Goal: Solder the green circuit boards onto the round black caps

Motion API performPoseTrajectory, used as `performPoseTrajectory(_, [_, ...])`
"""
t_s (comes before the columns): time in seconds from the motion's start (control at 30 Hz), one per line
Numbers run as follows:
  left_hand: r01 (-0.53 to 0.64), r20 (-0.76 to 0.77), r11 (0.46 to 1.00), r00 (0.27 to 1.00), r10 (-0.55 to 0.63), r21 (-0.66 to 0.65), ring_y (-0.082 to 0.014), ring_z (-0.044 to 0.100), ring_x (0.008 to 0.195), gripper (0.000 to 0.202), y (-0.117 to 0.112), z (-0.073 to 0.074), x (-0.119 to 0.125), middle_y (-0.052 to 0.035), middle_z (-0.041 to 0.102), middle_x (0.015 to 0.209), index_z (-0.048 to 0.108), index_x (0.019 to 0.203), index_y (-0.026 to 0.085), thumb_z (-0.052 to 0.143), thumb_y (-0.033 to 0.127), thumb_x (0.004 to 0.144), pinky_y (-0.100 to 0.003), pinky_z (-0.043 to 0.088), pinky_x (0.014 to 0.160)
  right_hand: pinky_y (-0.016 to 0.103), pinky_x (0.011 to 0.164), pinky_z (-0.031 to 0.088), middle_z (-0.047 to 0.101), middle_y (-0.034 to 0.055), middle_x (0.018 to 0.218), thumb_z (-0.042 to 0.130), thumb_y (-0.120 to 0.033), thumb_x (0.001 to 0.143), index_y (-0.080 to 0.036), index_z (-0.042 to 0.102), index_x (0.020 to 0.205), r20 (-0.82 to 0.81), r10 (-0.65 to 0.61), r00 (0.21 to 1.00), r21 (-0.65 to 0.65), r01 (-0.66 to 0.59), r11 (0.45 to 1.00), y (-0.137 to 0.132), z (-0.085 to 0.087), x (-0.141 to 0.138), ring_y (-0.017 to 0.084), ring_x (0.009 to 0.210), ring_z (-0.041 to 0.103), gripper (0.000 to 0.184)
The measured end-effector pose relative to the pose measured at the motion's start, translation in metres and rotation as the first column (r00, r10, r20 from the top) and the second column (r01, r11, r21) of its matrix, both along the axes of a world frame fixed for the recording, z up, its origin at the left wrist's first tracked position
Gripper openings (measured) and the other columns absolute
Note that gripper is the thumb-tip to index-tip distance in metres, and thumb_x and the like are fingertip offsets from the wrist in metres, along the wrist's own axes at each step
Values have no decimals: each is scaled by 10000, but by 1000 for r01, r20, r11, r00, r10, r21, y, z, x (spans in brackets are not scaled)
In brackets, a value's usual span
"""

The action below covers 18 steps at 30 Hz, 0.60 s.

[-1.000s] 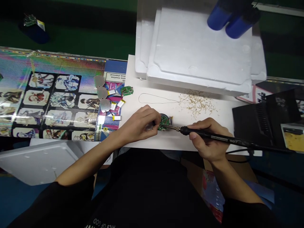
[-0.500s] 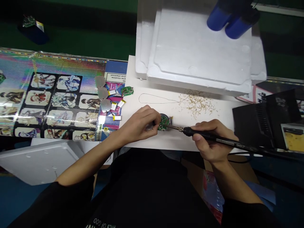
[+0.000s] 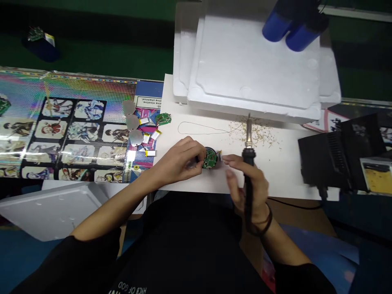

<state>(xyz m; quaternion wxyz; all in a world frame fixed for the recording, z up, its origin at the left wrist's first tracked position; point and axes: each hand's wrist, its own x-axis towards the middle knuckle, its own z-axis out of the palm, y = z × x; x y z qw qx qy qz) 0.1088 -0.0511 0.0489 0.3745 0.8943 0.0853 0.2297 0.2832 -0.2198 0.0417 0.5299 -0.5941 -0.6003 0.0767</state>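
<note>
My left hand [image 3: 180, 159] grips a round green circuit board [image 3: 210, 158] at the near edge of a white sheet [image 3: 275, 179]. Small yellow-edged parts stick out on the board's far side. My right hand [image 3: 251, 183] holds a black-handled soldering iron [image 3: 249, 153] upright, with its metal tip pointing up, away from the board. The iron stands just right of the board, and the fingers of that hand reach towards it without visibly touching it. A thin loop of wire [image 3: 202, 128] lies beyond the board, next to a scatter of pale shavings [image 3: 254, 132].
Stacked white foam slabs [image 3: 254, 61] with blue cylinders [image 3: 290, 26] fill the far side. Left of the sheet, small batteries [image 3: 155, 135], grey metal discs [image 3: 132, 121] and a green board [image 3: 163, 119] lie on a printed sheet [image 3: 67, 130]. A black unit [image 3: 337, 151] stands right.
The soldering iron has swung from lying nearly level with its tip at the board to upright, tip lifted away. My right hand has moved nearer me. My left hand still grips the board.
</note>
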Motion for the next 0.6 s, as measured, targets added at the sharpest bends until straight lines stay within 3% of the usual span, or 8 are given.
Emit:
performPoseTrajectory(0.17, [-1, -2, 1000, 1000, 1, -9, -181, 592, 919, 105, 1, -2, -2, -31, 710, 977, 575, 949, 202, 622, 125, 1001, -331, 488, 857, 485, 868, 649, 732, 108, 1155, 818, -93, 905, -246, 558, 1382, 204, -34, 978, 15, 31, 999, 11, -15, -12, 284, 1041, 713, 564])
performPoseTrajectory(0.43, [-11, 52, 999, 999, 10, 34, -175, 672, 968, 24, 3, -7, -4, -47, 783, 1055, 676, 1045, 197, 656, 191, 1056, -344, 525, 896, 514, 952, 663, 723, 123, 1167, 758, -16, 919, -231, 560, 1392, 208, 48, 977, 16, -53, 998, 13, -22, 3, 286, 1127, 727, 556])
performPoseTrajectory(0.6, [19, 19, 983, 1000, -22, 180, -200, 692, 1051, 78, 5, -2, -3, -72, 804, 1138, 697, 1123, 198, 629, 206, 1085, -374, 537, 935, 496, 995, 664, 728, 122, 1205, 739, 2, 917, -241, 558, 1392, 162, 113, 980, 10, -116, 993, 18, -21, 12, 274, 1190, 728, 564])
